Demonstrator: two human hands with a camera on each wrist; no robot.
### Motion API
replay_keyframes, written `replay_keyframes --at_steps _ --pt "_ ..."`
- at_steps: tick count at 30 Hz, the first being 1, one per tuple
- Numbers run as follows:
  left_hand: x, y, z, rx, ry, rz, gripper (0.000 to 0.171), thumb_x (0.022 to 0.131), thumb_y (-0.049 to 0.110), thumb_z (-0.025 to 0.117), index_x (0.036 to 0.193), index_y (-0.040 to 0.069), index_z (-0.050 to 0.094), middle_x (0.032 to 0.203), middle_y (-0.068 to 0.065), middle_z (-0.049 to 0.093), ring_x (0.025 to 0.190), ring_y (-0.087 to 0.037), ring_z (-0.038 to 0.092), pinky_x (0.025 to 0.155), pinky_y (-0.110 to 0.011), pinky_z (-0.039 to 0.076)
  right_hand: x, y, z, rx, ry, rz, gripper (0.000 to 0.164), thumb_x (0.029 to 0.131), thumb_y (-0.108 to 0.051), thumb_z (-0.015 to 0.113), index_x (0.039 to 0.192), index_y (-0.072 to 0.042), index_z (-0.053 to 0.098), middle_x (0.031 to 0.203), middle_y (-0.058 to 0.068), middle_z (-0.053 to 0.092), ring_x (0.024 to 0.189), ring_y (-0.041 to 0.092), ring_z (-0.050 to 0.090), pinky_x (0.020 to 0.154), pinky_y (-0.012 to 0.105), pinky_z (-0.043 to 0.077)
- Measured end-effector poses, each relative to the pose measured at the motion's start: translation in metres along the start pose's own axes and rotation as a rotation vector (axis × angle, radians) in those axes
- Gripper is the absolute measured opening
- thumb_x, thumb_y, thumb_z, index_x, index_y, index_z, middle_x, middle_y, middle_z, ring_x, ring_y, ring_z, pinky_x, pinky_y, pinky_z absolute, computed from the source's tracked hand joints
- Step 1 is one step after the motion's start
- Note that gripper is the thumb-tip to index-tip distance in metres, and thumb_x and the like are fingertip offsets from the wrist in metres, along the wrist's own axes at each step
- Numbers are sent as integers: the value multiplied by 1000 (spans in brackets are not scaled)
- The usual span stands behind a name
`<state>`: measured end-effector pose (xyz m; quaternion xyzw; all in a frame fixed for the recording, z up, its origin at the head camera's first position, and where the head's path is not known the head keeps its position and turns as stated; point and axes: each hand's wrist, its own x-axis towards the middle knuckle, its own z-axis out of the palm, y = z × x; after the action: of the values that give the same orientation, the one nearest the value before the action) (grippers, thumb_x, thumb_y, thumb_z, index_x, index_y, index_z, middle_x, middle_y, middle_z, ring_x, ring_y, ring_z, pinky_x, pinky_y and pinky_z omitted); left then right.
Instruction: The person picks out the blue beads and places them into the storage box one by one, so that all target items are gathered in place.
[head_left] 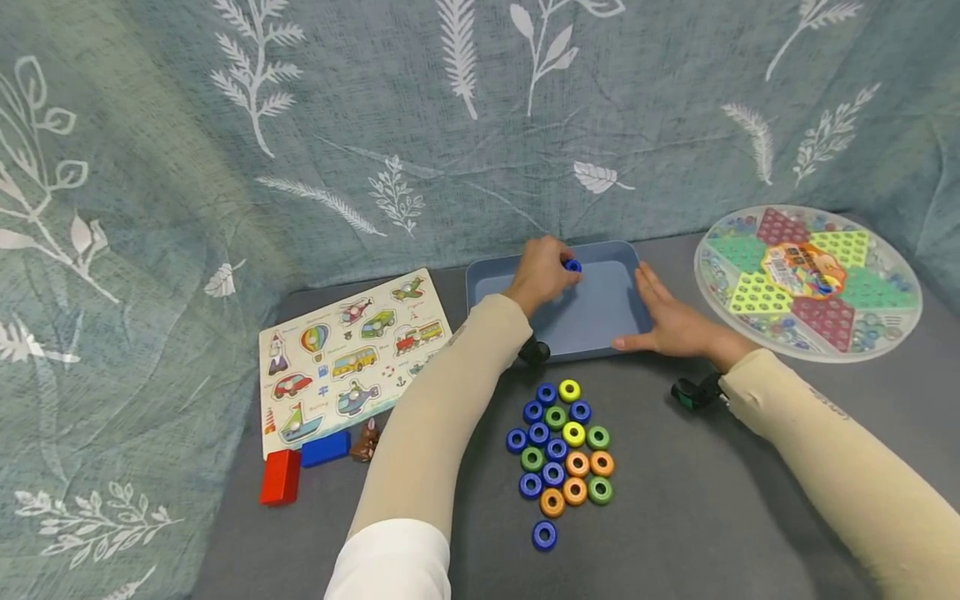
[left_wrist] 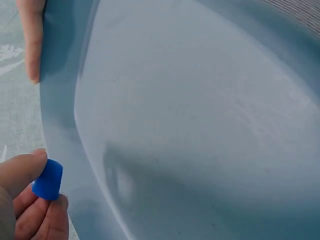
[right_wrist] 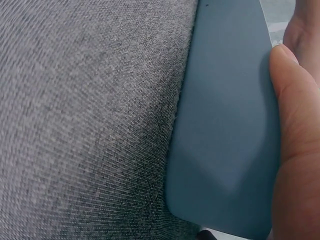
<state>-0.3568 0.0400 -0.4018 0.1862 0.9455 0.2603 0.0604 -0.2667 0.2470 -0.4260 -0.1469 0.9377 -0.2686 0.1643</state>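
Currently; left hand (head_left: 542, 272) pinches blue ring (head_left: 573, 266), apparently above tray (head_left: 603, 308); right hand (head_left: 673, 323), spread wide, touches tray's right end.

Picture puzzle (head_left: 354, 362), red block (head_left: 280, 477), blue block (head_left: 326, 448); round game board (head_left: 808, 283)

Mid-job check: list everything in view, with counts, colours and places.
Tray: 1, blue-grey, back centre
Blue rings: 9, blue, loose in front of tray
Green rings: 4, green, same group
Orange rings: 4, orange, same group
Yellow rings: 2, yellow, same group
Held ring: 1, blue, in left hand
Puzzle board: 1, cream, left
Red block: 1, red, near-left of puzzle board
Blue block: 1, blue, beside red block
Figurine: 1, brown, beside blue block
Star game board: 1, multicoloured, right
Tabletop: 1, grey, underneath
Leaf-print cloth: 1, blue-green, behind
Left hand: 1, bare, over tray
Right hand: 1, bare, at tray's right end
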Motion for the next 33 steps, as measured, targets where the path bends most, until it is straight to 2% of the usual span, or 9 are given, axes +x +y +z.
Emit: replay_keyframes --at_steps 9,12,14,17,20,23,26,28,33 --pt "-5 2 -7 -44 5 16 40 82 26 71 117 8 65 114 -5 67 104 -15 62 89 -24 50 1 0 -1 26 20 0 117 78 -50 68 146 0 -13 153 18 -21 142 43 -4 112 59 13" --pt "-16 0 -14 -68 -2 83 40 82 26 71 117 6 65 113 -7 68 102 -16 64 87 -25 51 0 -1 -1 38 12 4 118 78 -51 68 146 0 -14 153 16 -23 142 42 -6 112 60 11" --pt "-29 -1 -20 -69 -25 160 40 82 26 71 116 5 65 111 -8 68 100 -17 65 86 -25 52 -1 -2 -1 41 13 6 118 79 -51 68 146 0 -14 153 16 -23 142 41 -7 112 60 11" --pt "-59 -1 -27 -30 -86 311 37 81 24 72 113 5 67 108 -8 70 96 -17 67 84 -24 52 -1 -2 -1 36 17 3 117 79 -51 68 146 0 -13 153 16 -22 142 42 -6 112 60 11" --pt "-95 -3 -27 58 -175 461 30 81 23 71 106 6 71 103 -7 71 92 -16 67 81 -26 53 -1 -2 0 28 19 -2 118 78 -51 68 146 0 -14 153 17 -21 142 43 -5 111 61 12" --pt "-123 -5 -22 183 -265 531 24 82 22 70 101 7 72 99 -5 72 88 -15 67 79 -28 53 -1 -2 0 29 19 -7 118 78 -51 68 146 -1 -14 153 17 -22 141 43 -5 111 61 12" --pt "-137 -7 -14 281 -312 497 23 82 23 70 101 10 73 97 -2 72 85 -13 66 76 -28 53 -2 0 -2 23 23 -10 118 78 -49 69 146 -1 -14 153 17 -23 141 42 -6 111 60 12" --pt "-141 -7 -8 311 -319 447 21 81 25 71 97 11 73 90 -1 72 75 -11 63 67 -25 50 -3 1 -2 18 27 -12 118 78 -49 69 146 0 -14 153 18 -22 142 42 -6 112 60 12" --pt "-144 -7 3 329 -316 378 13 77 24 74 83 13 73 68 3 64 55 -8 44 50 -20 32 -2 1 1 11 25 -15 118 78 -51 68 147 -1 -13 153 17 -21 142 42 -5 111 60 13"
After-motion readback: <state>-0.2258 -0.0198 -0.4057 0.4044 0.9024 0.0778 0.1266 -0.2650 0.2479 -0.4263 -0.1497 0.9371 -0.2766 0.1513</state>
